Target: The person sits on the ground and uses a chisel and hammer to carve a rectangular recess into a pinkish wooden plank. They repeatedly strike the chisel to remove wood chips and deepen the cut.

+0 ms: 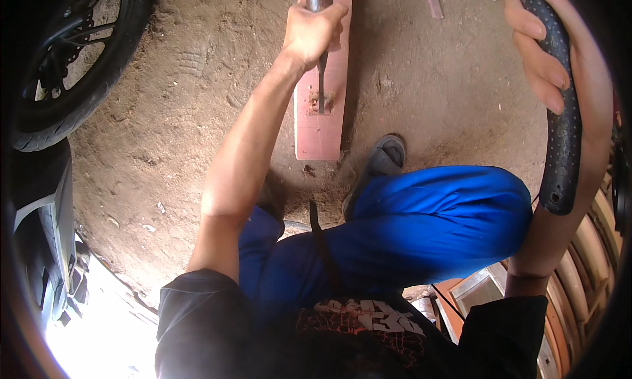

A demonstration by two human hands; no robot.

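My left hand (pixel 315 33) is wrapped round a chisel (pixel 321 79), held upright with its grey end showing above the fist. The blade's lower end sits in a shallow, rough-cut rectangular recess (pixel 312 107) near the close end of a reddish wooden beam (pixel 319 138). This beam lies on the dirt floor and runs away from me out of the upper edge. Raised at the far right, my right hand (pixel 541 59) closes round a black tool handle (pixel 563 135) with raised dots on its grip. The tool's head is out of view.
A motorcycle wheel (pixel 135 63) stands at the upper left, with a dark body panel (pixel 46 201) below it. Curved wooden pieces (pixel 596 241) and a framed panel (pixel 477 290) are at the lower right. A wood strip (pixel 433 0) lies on the floor beyond the beam.
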